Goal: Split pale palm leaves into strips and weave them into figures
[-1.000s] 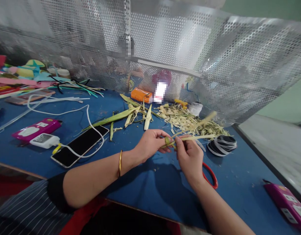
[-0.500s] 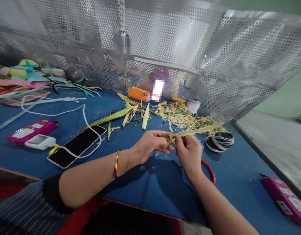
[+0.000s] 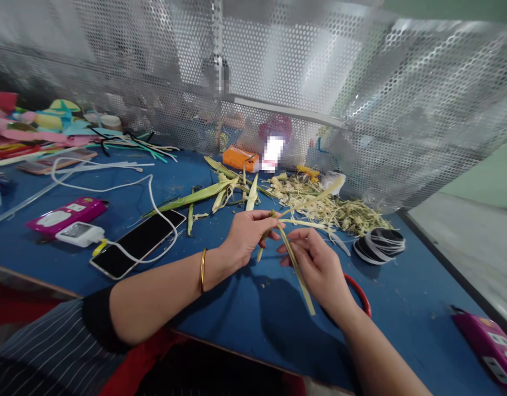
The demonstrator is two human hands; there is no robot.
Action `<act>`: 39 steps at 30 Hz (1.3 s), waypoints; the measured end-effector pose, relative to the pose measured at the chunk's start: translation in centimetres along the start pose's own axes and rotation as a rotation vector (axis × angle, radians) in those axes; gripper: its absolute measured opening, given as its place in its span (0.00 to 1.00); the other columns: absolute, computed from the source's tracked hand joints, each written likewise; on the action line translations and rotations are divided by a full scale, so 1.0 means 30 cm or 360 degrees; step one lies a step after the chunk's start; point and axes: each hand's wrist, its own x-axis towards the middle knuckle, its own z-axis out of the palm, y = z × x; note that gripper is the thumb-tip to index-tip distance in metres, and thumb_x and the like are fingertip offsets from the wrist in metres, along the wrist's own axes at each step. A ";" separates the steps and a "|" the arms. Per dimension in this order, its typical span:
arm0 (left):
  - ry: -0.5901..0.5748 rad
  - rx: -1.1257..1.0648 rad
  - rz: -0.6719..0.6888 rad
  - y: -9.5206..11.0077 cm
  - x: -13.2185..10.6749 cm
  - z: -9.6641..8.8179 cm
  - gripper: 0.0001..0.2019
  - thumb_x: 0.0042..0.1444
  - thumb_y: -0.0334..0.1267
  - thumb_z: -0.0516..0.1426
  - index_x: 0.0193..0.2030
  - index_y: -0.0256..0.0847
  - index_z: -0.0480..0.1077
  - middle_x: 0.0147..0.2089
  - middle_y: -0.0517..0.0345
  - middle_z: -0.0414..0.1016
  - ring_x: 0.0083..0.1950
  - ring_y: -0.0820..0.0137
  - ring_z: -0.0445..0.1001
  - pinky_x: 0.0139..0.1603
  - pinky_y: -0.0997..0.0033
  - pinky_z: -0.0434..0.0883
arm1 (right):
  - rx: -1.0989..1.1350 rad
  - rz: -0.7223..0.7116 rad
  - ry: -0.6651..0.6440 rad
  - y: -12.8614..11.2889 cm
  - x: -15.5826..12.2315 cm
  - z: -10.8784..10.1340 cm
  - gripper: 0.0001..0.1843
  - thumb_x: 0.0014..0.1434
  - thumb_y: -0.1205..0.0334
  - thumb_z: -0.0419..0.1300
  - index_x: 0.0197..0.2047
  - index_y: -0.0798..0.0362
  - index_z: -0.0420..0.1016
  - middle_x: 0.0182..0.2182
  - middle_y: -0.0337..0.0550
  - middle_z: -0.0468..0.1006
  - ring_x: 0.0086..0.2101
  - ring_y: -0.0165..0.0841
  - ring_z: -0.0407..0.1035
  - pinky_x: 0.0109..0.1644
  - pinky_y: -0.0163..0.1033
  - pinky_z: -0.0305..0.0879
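Note:
My left hand (image 3: 251, 234) is closed in a pinch on a pale green plant-leaf strip (image 3: 298, 270), gripping it at a small knot or fold. From the pinch, one length slants down to the right and other pale ends stick out towards the back right. My right hand (image 3: 317, 267) is close by on the right, its fingers loosely bent and apart. The slanting length crosses in front of these fingers, and none is seen wrapped over it. Behind the hands lie long green leaf pieces (image 3: 195, 197) and a heap of shredded leaf bits (image 3: 306, 198).
Left of me, a phone (image 3: 135, 247) lies beside a white cabled device (image 3: 77, 234) and a magenta box (image 3: 67, 213). A black-and-white coil (image 3: 379, 246) and a red ring-like handle (image 3: 359, 291) are on the right. A perforated metal screen (image 3: 278, 66) borders the blue table (image 3: 236, 308).
The strip's long end has swung from pointing right to slanting down towards me. My right hand has left its pinch at the knot and moved slightly right and down.

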 end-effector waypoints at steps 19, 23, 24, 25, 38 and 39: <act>-0.0598 0.0439 0.0043 -0.016 -0.044 0.010 0.10 0.51 0.37 0.58 0.36 0.37 0.80 0.30 0.55 0.78 0.22 0.77 0.67 0.16 0.80 0.54 | -0.1704 -0.0820 0.0592 -0.024 0.018 -0.031 0.11 0.65 0.67 0.51 0.31 0.52 0.71 0.24 0.40 0.74 0.28 0.32 0.69 0.48 0.43 0.61; -0.0579 0.0463 0.0012 -0.010 -0.048 0.015 0.14 0.53 0.34 0.57 0.45 0.37 0.77 0.34 0.54 0.79 0.25 0.76 0.71 0.18 0.80 0.57 | -0.1261 -0.0394 0.0591 -0.004 0.020 -0.030 0.19 0.65 0.57 0.52 0.23 0.51 0.62 0.17 0.34 0.64 0.20 0.28 0.58 0.27 0.35 0.52; -0.0541 0.0472 0.0010 -0.012 -0.049 0.017 0.15 0.53 0.35 0.57 0.47 0.37 0.75 0.33 0.53 0.80 0.25 0.75 0.72 0.18 0.80 0.58 | -0.1104 -0.0267 0.0569 0.002 0.022 -0.028 0.20 0.65 0.56 0.53 0.22 0.51 0.61 0.16 0.32 0.61 0.19 0.27 0.55 0.26 0.34 0.49; -0.0502 0.0477 0.0010 -0.014 -0.050 0.020 0.15 0.53 0.35 0.58 0.48 0.36 0.73 0.33 0.53 0.80 0.25 0.75 0.72 0.18 0.80 0.58 | -0.0955 -0.0154 0.0541 0.007 0.024 -0.026 0.20 0.64 0.55 0.53 0.22 0.51 0.60 0.16 0.31 0.60 0.19 0.27 0.54 0.25 0.34 0.48; -0.0476 0.0374 0.0137 -0.045 -0.046 0.025 0.09 0.53 0.36 0.60 0.38 0.42 0.64 0.26 0.64 0.73 0.24 0.74 0.74 0.16 0.81 0.59 | -0.0514 0.0330 0.0386 0.021 0.048 -0.020 0.20 0.61 0.52 0.53 0.20 0.50 0.62 0.11 0.32 0.64 0.17 0.28 0.57 0.24 0.34 0.50; -0.0472 0.0391 0.0139 -0.046 -0.046 0.026 0.10 0.52 0.37 0.61 0.37 0.42 0.64 0.24 0.65 0.72 0.24 0.74 0.74 0.16 0.82 0.59 | -0.0508 0.0342 0.0381 0.021 0.048 -0.019 0.20 0.61 0.52 0.53 0.20 0.50 0.62 0.11 0.32 0.64 0.17 0.28 0.57 0.24 0.34 0.50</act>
